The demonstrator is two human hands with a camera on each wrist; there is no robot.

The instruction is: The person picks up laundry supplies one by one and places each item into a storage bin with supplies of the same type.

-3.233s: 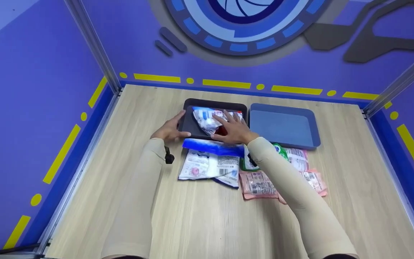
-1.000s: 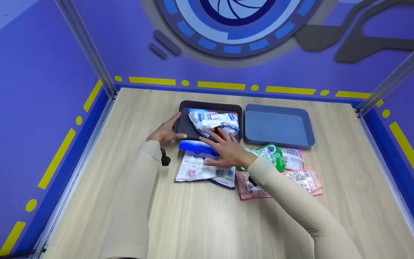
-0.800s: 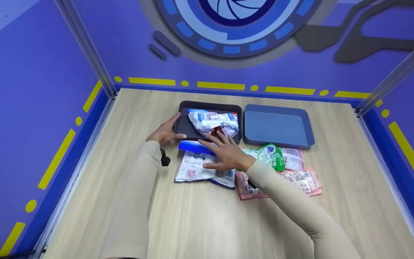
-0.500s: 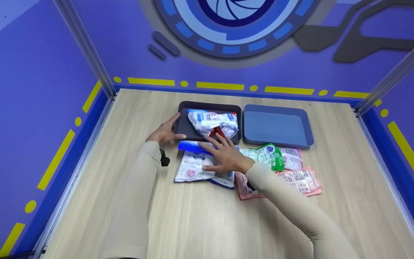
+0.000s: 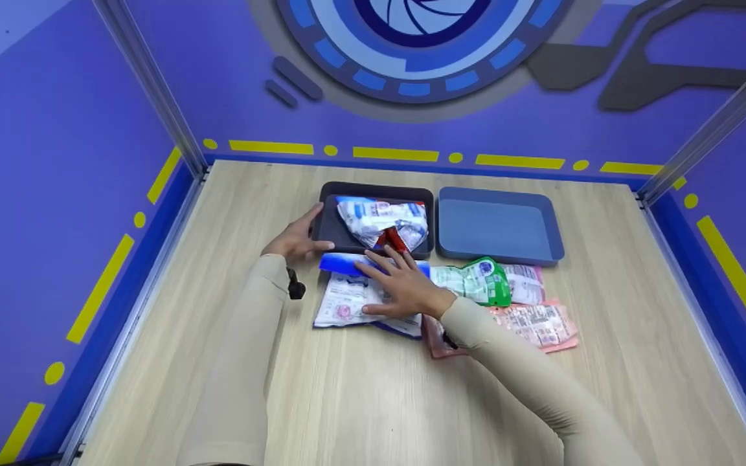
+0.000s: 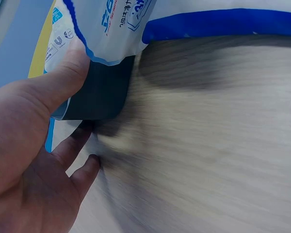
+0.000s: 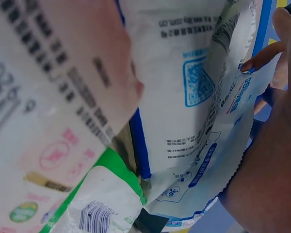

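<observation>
In the head view, my left hand (image 5: 294, 241) touches the front left corner of a black tray (image 5: 331, 226), thumb along the front and fingers by the left side. The left wrist view shows that thumb against the dark tray wall (image 6: 106, 92). A white and blue packet (image 5: 379, 217) with a red part (image 5: 392, 239) lies inside. My right hand (image 5: 408, 288) spreads its fingers over another white packet with a blue band (image 5: 344, 301), in front of the tray. In the right wrist view, a fingertip meets the white packet (image 7: 179, 121).
A blue-grey tray (image 5: 499, 226) stands right of the black one. Before it lie a green packet (image 5: 476, 281) and a pink and white packet (image 5: 525, 281), with pink packets (image 5: 535, 323) nearer. Purple-blue walls (image 5: 56, 162) border the wooden table (image 5: 360, 395).
My right hand has drawn back from the packet in the black tray and come down over the white packet in front. The red part shows more. My left hand stays at the tray corner.
</observation>
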